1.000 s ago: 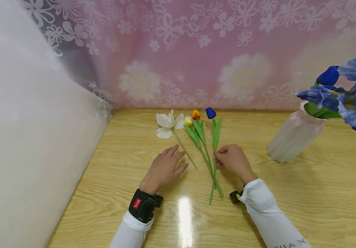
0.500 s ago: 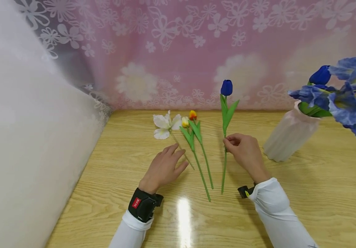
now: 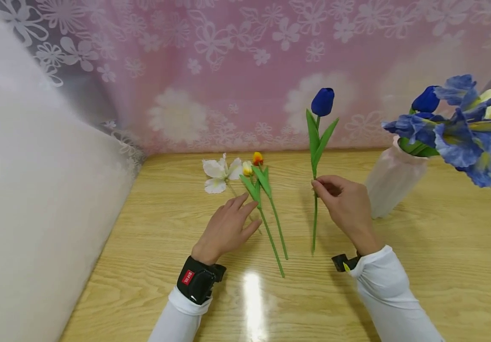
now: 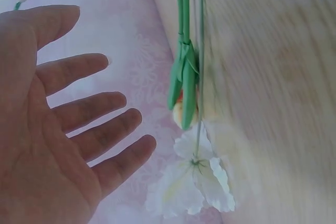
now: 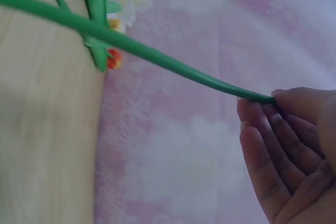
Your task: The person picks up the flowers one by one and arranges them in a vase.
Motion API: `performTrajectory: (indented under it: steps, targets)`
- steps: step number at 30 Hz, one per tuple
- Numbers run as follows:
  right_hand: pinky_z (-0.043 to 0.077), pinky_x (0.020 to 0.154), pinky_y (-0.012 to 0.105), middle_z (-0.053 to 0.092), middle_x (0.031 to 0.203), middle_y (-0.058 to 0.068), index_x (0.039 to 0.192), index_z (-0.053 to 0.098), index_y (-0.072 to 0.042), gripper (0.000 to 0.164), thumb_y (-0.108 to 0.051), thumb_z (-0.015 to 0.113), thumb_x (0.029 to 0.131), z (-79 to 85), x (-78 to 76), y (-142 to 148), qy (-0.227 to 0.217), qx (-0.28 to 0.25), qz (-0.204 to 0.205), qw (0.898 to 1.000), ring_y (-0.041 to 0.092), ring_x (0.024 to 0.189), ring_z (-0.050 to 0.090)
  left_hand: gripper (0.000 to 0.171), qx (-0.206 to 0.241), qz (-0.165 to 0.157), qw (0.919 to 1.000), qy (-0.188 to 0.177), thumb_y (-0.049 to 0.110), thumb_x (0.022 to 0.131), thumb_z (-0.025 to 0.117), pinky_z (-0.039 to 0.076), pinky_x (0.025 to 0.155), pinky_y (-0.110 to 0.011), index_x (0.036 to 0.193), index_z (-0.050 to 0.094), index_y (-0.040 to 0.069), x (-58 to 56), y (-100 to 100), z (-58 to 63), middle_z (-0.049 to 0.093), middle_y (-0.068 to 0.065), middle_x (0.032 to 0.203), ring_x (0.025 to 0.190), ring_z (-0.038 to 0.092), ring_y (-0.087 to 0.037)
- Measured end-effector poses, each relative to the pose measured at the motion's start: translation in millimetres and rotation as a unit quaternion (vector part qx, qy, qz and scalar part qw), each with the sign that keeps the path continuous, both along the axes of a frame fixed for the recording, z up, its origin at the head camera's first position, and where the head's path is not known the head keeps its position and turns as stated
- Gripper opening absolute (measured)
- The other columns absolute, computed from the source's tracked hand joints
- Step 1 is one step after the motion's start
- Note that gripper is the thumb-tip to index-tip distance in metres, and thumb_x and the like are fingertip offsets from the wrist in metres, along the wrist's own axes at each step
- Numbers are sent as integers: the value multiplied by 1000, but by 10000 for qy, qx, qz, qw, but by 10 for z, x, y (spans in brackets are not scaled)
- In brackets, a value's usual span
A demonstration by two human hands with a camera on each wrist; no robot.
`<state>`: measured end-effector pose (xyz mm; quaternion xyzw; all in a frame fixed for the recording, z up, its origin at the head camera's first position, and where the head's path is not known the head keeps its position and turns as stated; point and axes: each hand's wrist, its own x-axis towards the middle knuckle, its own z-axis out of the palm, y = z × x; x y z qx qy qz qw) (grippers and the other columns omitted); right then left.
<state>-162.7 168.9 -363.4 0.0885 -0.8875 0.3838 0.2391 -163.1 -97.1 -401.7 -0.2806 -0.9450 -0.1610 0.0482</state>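
Note:
My right hand (image 3: 348, 206) pinches the green stem of a blue artificial tulip (image 3: 322, 102) between thumb and fingertips, holding it upright with the bloom at the top. In the right wrist view the stem (image 5: 157, 59) runs from the fingertips out to the left. My left hand (image 3: 227, 230) hovers palm down with fingers spread, and its palm (image 4: 42, 145) shows bare in the left wrist view. Near its fingertips lie a white flower (image 3: 215, 184), a pale yellow tulip (image 3: 247, 168) and an orange-red tulip (image 3: 258, 158), the two tulips side by side with green leaves.
To the right stands a white ribbed vase (image 3: 395, 183), seen tilted, holding several blue irises (image 3: 459, 135) and another blue tulip (image 3: 426, 100). A pink floral curtain (image 3: 228, 95) hangs behind the wooden table (image 3: 143, 285). A white wall-like sheet (image 3: 27, 190) borders the left.
My right hand has lifted the blue tulip off the other stems, raising it upright and moving it right. The left hand has stayed nearly in place; the view has shifted slightly right.

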Motion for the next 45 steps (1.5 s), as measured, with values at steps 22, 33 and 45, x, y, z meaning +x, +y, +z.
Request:
performTrajectory:
  steps: [22, 33, 45]
  targets:
    - [47, 74, 11, 71, 82, 13, 91, 76, 2, 14, 3, 77, 77, 382, 314, 344, 2556, -613, -386, 9641, -10, 76, 59, 47, -2, -493, 9985, 226, 39, 99, 52, 41, 97, -48, 137, 53, 12, -81, 304, 88, 40, -14, 145, 129, 43, -31]
    - [46, 72, 11, 69, 81, 21, 91, 76, 5, 12, 0, 76, 79, 488, 398, 575, 2913, -753, -978, 9486, -8, 75, 59, 48, -21, -637, 9978, 180, 41, 99, 50, 41, 97, -49, 138, 53, 12, -90, 404, 108, 40, -15, 145, 130, 41, -30]
    - [47, 70, 9, 70, 83, 12, 77, 75, 6, 16, -9, 77, 81, 711, 299, 863, 3420, -1039, -1612, 9199, -4, 75, 62, 46, -52, -661, 9976, 191, 40, 99, 50, 41, 98, -48, 134, 56, 11, -90, 443, 82, 41, -14, 145, 131, 40, -29]
